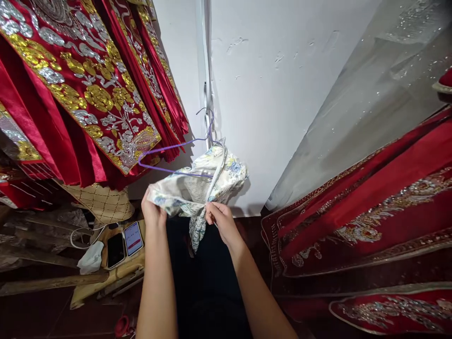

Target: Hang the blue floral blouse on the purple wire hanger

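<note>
A pale floral garment [197,186] hangs bunched on a purple wire hanger [165,157], whose hook is caught on a vertical cord against the white wall [275,94]. My left hand [153,212] grips the garment's left edge with closed fingers. To the right, my right hand [221,221] pinches the fabric near its lower middle. Both forearms reach up from the bottom of the view.
Red garments with gold and silver embroidery [81,84] hang at the upper left. More red embroidered cloth [360,221] lies at the right, under a sheer glittery sheet [381,89]. Two phones [125,245] and a crumpled tissue [91,259] rest on a low wooden stand at the lower left.
</note>
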Motion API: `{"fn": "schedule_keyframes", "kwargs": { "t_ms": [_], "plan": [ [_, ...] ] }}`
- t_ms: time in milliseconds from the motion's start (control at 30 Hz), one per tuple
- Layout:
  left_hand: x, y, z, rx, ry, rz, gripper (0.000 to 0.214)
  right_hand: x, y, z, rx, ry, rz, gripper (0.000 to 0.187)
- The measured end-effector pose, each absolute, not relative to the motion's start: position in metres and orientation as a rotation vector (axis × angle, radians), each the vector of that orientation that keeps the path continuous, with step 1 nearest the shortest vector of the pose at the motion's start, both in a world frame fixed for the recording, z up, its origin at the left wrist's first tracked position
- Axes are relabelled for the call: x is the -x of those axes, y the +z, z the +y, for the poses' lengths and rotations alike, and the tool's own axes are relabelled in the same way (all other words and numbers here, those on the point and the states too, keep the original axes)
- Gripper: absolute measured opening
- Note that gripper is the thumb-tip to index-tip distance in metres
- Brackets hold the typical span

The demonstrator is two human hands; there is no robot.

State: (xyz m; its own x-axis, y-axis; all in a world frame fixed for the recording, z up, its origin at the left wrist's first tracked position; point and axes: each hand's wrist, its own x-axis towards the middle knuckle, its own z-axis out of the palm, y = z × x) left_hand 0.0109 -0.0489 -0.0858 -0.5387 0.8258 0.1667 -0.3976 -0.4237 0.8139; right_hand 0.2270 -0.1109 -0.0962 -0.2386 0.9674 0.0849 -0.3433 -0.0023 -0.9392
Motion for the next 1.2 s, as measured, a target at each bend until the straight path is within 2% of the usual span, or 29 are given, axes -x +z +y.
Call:
{"fn": "schedule_keyframes", "kwargs": {
  "t_ms": [100,200,300,400,600,700,767,867,967,1100,1200],
  "plan": [
    [-0.025,-0.129,-0.078,-0.582,2.076,1.017,0.029,-0.242,-0.111,-0.109,0.864,1.488,-1.061,0.035],
    [-0.034,-0.145,-0.101,-0.534,2.011,1.041,0.032,-0.263,-0.125,-0.104,1.022,1.402,-0.931,0.037],
    [-0.044,-0.129,-0.112,-0.565,1.831,0.933,0.035,-0.273,-0.129,-0.098,1.192,1.26,-1.0,0.045],
    [-0.068,-0.101,-0.12,-0.619,1.684,0.796,0.036,-0.265,-0.121,-0.1,1.149,1.183,-1.221,0.039],
    [-0.113,-0.067,-0.139,-1.194,1.591,1.033,0.027,-0.243,-0.098,-0.121,0.721,1.528,-1.404,0.057],
    [-0.107,-0.063,-0.142,-1.239,1.718,1.176,0.026,-0.242,-0.089,-0.125,0.665,1.67,-1.541,0.042],
    [-0.099,-0.064,-0.143,-1.263,1.727,1.221,0.026,-0.243,-0.084,-0.125,0.699,1.708,-1.681,0.039],
    [-0.091,-0.073,-0.147,-1.362,1.54,1.184,0.029,-0.251,-0.076,-0.12,0.853,1.728,-1.889,0.033],
    [-0.092,-0.086,-0.159,-1.443,1.241,1.09,0.033,-0.27,-0.064,-0.111,0.929,1.716,-1.835,0.027],
    [-0.086,-0.102,-0.175,-1.578,1.009,1.219,0.032,-0.299,-0.04,-0.09,0.846,1.504,-1.677,0.016],
    [-0.062,-0.1,-0.172,-1.667,1.025,1.382,0.03,-0.31,-0.026,-0.066,0.802,1.136,-1.653,0.015]
  ]
}}
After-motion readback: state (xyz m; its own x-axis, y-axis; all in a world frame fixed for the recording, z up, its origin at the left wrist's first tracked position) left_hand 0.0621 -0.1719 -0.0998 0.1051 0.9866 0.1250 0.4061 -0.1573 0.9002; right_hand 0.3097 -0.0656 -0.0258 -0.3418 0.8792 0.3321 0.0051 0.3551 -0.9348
